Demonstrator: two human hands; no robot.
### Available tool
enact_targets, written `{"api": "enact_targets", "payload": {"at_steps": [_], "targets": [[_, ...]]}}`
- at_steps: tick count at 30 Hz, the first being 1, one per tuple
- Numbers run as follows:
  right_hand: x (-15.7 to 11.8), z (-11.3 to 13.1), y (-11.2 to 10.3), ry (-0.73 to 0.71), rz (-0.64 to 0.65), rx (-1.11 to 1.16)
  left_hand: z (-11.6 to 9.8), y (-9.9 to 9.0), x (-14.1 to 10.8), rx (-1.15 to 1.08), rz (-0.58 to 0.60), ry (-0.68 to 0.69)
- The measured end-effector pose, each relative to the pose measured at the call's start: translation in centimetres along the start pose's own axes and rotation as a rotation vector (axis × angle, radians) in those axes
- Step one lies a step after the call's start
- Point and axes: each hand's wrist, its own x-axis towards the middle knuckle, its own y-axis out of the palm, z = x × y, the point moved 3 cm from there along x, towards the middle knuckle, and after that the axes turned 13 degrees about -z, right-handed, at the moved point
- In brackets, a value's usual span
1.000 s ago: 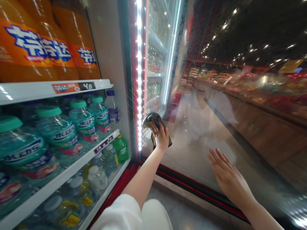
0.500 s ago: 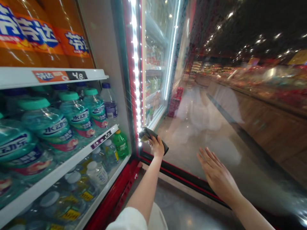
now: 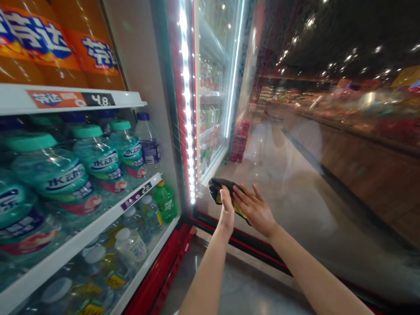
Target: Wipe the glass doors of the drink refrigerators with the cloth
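A dark cloth with a yellow underside [image 3: 218, 185] is bunched in front of the glass door, near its lower hinge-side corner. My left hand [image 3: 227, 214] is closed on the cloth, thumb up; its other fingers are mostly hidden. From the right, my right hand [image 3: 257, 211] reaches in with fingers stretched and slightly apart, its fingertips lying against the cloth's right part. The open glass door [image 3: 282, 175] stands behind both hands and reflects a person and the store.
To the left, an open drinks cooler has white shelves [image 3: 82, 234] of teal-capped bottles [image 3: 101, 155], large orange soda bottles [image 3: 42, 43] and a green bottle [image 3: 165, 201]. A bright light strip [image 3: 187, 100] runs up the door frame. Below lies a grey floor [image 3: 249, 280].
My right hand has moved left from beside the glass to the cloth. My left hand has shifted slightly right with the cloth, turning it so yellow shows.
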Motion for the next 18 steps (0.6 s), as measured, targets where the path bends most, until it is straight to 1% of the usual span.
{"api": "enact_targets", "payload": {"at_steps": [2,4,5,6,7,10,11,13,16,18], "targets": [[-0.2,-1.6,-1.3,-0.001,-0.066,-0.066,-0.9,-0.3,-0.4,0.116,-0.026,0.099],[-0.4,-3.2,-3.1,0.005,-0.163,-0.149,-1.9,-0.8,-1.0,0.288,-0.075,0.259],[-0.6,-3.9,-4.0,0.007,-0.224,-0.195,-2.5,-0.9,-1.4,0.351,-0.075,0.351],[-0.8,-4.6,-5.0,0.017,-0.280,-0.247,-3.1,-0.7,-1.9,0.399,-0.051,0.442],[-1.0,-5.4,-5.9,0.042,-0.332,-0.305,-3.6,-0.4,-2.4,0.437,-0.002,0.530],[-1.8,-7.1,-7.9,0.197,-0.433,-0.434,-4.7,1.5,-3.9,0.520,0.222,0.733],[-2.0,-7.2,-8.0,0.255,-0.444,-0.439,-4.8,2.1,-4.3,0.539,0.278,0.773],[-2.2,-6.7,-7.5,0.347,-0.434,-0.404,-4.4,2.9,-4.7,0.558,0.320,0.810],[-2.9,-4.2,-5.3,0.406,-0.329,-0.372,-2.6,3.3,-5.2,0.521,0.276,0.772],[-3.9,-2.9,-4.0,0.372,-0.243,-0.363,-1.2,3.4,-5.9,0.476,0.245,0.734]]}}
